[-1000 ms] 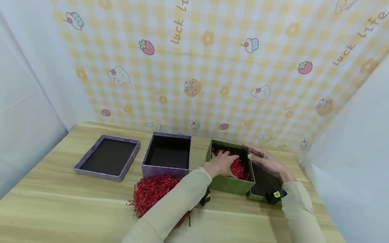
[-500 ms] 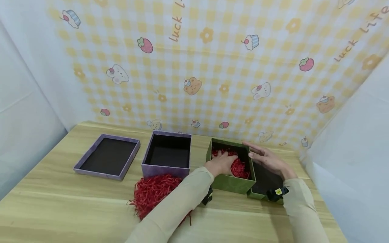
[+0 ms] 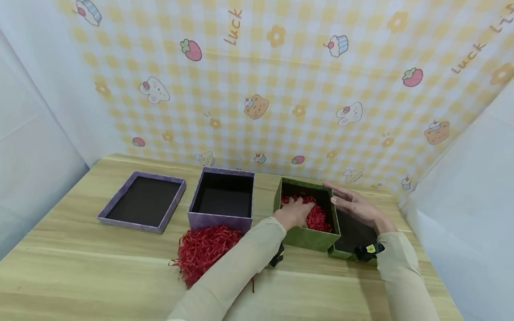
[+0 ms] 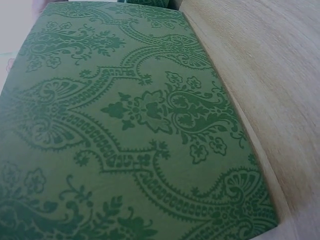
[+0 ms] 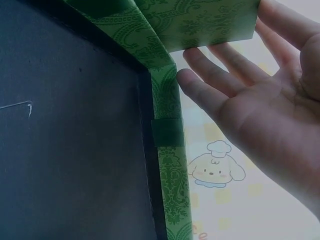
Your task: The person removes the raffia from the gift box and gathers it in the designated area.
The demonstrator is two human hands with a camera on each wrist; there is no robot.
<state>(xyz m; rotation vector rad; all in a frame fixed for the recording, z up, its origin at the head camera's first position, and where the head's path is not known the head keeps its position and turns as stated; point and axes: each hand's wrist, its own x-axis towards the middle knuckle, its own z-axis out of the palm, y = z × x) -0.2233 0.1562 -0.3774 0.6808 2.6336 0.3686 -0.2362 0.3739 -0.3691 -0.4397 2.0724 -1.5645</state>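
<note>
My left hand [image 3: 296, 211] is inside the green box [image 3: 309, 238], its fingers spread on the red shredded paper [image 3: 319, 220]; the fingertips are partly hidden. In the left wrist view the patterned green side of the box [image 4: 135, 120] fills most of the picture. My right hand [image 3: 355, 205] lies along the box's right back corner, thumb by the right rim and fingers reaching behind. Extended fingers touch the patterned green box [image 5: 205, 22] in the right wrist view. Below that hand lies the green lid [image 3: 353, 234], black inside up.
A purple box [image 3: 221, 221], black inside, stands left of the green box. Its purple lid [image 3: 130, 225] lies inside up at far left. A loose heap of red shredded paper [image 3: 205, 249] sits in front of the purple box, partly covered by the left sleeve [image 3: 237, 272].
The left hand stays in the green box and has shifted slightly on the paper. The right hand keeps its place at the box's corner. The head view has tilted a little.
</note>
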